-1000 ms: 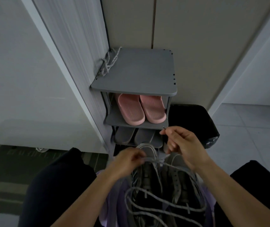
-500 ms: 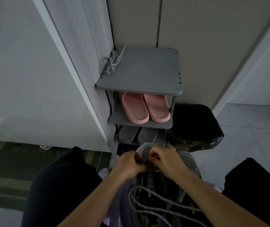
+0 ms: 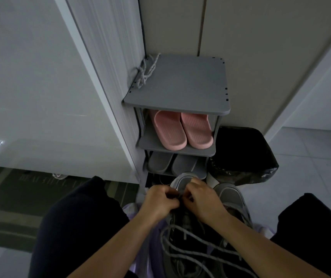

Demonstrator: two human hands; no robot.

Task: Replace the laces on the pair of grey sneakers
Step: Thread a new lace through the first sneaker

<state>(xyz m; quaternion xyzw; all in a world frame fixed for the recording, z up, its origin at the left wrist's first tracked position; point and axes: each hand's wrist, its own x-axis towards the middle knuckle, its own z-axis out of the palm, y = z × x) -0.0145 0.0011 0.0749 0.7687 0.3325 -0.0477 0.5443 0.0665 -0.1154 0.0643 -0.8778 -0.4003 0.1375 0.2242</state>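
Two hands: left hand [image 3: 160, 199] and right hand [image 3: 200, 197] meet, knuckles nearly touching, over the front of the left sneaker [image 3: 182, 178].
Grip: both hands' fingers are curled, pinching the lace [image 3: 180, 249] between them.
Lace: grey cord, its slack looping across both sneakers nearer the person.
Left sneaker: toe toward the rack [image 3: 180, 83], partly under the hands.
Right sneaker [image 3: 230, 195]: just beside it, parallel, untouched.
Cloth [image 3: 150, 237]: lilac, under the sneakers, between the knees.
Rack: spare lace [image 3: 145, 72] bunched at the top shelf's back left corner; pink slippers [image 3: 180, 131] on the second shelf; grey slippers [image 3: 172, 162] below.
Bag [image 3: 240, 153]: black, against the rack's right side.
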